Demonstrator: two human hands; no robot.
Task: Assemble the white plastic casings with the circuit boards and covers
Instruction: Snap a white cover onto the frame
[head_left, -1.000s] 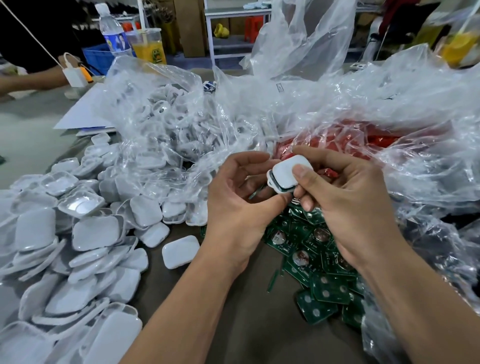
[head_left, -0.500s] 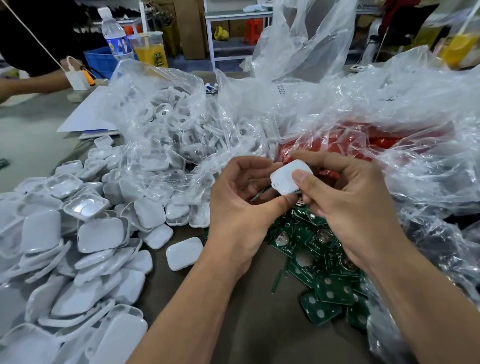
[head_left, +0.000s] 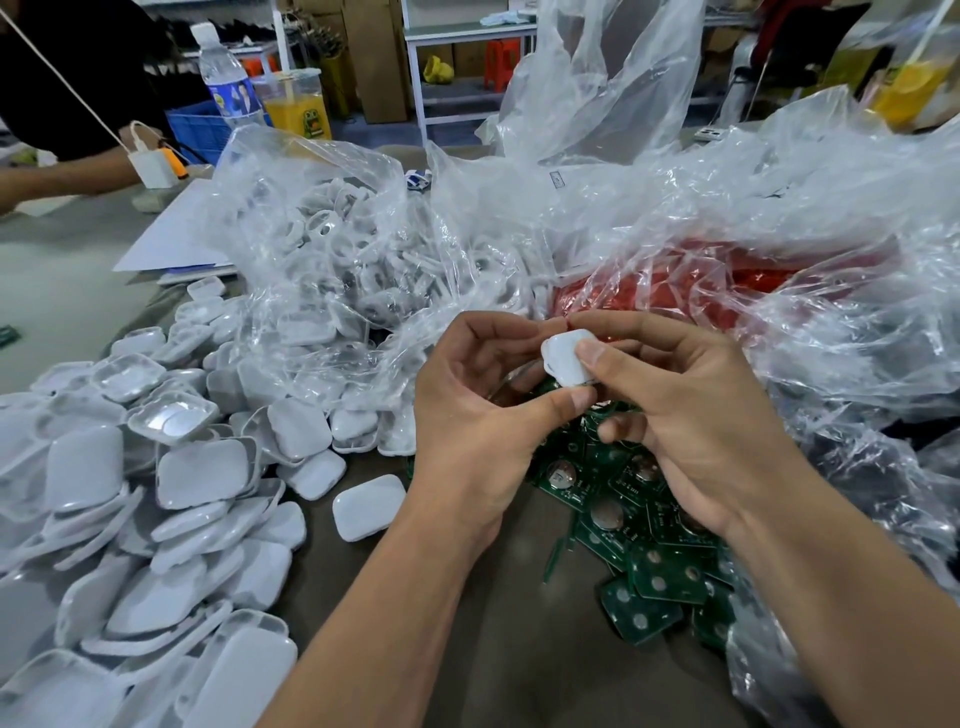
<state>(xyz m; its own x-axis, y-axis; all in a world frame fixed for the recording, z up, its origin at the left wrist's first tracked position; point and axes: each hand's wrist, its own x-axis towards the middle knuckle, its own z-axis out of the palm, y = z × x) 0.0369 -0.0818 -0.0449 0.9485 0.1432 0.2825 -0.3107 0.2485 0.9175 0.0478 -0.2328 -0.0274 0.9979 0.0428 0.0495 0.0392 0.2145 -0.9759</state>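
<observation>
Both hands are up over the bench with one small white casing (head_left: 567, 358) between them; right hand (head_left: 691, 415) pinches it, thumb pressed on its near face, fingers curled behind; left hand (head_left: 483, 415) has its thumb tip under the casing's lower edge, fingers curled round the far side; green circuit boards (head_left: 639, 525) piled right below, loose white covers (head_left: 171, 467) heaped off left.

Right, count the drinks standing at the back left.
2: a water bottle far left, and an orange-juice cup right beside it. More may be hidden behind the clear plastic bags.
</observation>
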